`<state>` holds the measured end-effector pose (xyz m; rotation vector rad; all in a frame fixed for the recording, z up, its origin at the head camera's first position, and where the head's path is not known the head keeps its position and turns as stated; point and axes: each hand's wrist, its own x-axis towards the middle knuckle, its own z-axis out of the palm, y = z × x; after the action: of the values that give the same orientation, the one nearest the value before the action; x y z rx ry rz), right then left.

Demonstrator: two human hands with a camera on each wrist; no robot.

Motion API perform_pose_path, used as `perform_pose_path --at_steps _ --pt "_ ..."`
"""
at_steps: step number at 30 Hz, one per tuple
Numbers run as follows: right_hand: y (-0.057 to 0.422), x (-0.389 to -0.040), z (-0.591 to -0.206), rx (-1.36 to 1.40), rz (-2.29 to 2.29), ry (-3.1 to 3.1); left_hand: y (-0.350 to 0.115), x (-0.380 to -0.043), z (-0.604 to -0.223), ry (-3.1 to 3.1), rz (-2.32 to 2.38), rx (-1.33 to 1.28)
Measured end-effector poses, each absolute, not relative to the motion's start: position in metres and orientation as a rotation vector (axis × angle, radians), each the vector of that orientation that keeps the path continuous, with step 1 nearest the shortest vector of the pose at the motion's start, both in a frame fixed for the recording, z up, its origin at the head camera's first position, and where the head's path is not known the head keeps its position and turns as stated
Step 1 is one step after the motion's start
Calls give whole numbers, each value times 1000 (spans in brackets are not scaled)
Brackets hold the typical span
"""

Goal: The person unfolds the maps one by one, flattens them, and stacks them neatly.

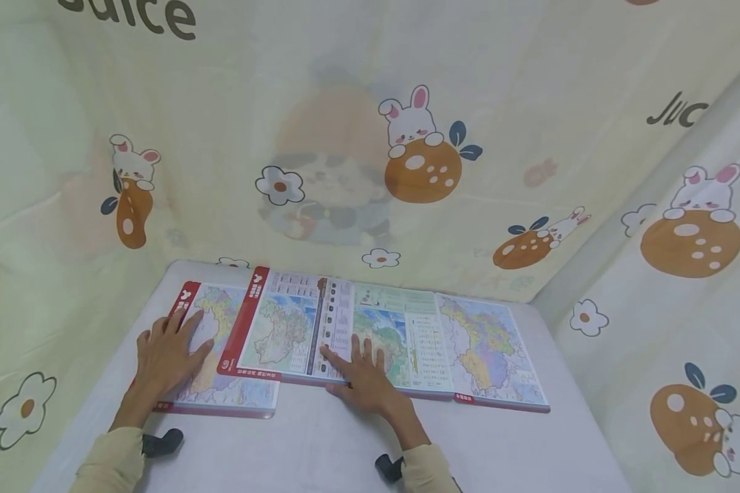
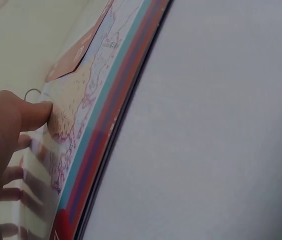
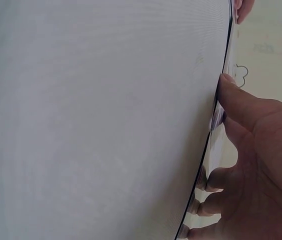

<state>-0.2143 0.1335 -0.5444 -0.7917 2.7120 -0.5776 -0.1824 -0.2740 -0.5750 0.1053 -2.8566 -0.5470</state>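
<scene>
In the head view, my left hand (image 1: 165,356) lies with spread fingers on a laminated map (image 1: 225,376) with a red left border. My right hand (image 1: 366,383) rests its extended fingers on the middle map sheets, across the lower edge of a red-bordered map (image 1: 280,335) and a green-blue map (image 1: 428,349) beside it. The red-bordered middle map overlaps the left one. From the left wrist, the thumb and fingertips touch the left map (image 2: 71,110), whose edge shows several layers. In the right wrist view, the thumb of the right hand (image 3: 261,145) is right at the sheets' near edge.
Another colourful map (image 1: 487,349) ends the row at the right, its right edge facing bare white tabletop (image 1: 573,424). A printed curtain (image 1: 345,226) with rabbits and oranges hangs behind the table and along both sides. Black wrist mounts (image 1: 163,444) sit by the sleeves.
</scene>
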Motion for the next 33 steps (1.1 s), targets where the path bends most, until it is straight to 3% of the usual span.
perform_pose_path --at_steps 8,20,25,29,33 --pt "137 -216 -553 -848 -688 2695 -276 -175 -578 -2860 -545 97" --pt "114 -205 -536 -752 -735 2883 -280 -166 -573 -2826 -608 172" --pt "85 -184 -518 -482 -1205 3005 -284 -157 -551 -2886 -754 346" --pt "62 -160 -513 -177 -1582 2712 -286 -150 -536 -2948 -821 429" --pt "45 -141 -516 -6 -1654 2399 -287 -149 -529 -2975 -868 470"
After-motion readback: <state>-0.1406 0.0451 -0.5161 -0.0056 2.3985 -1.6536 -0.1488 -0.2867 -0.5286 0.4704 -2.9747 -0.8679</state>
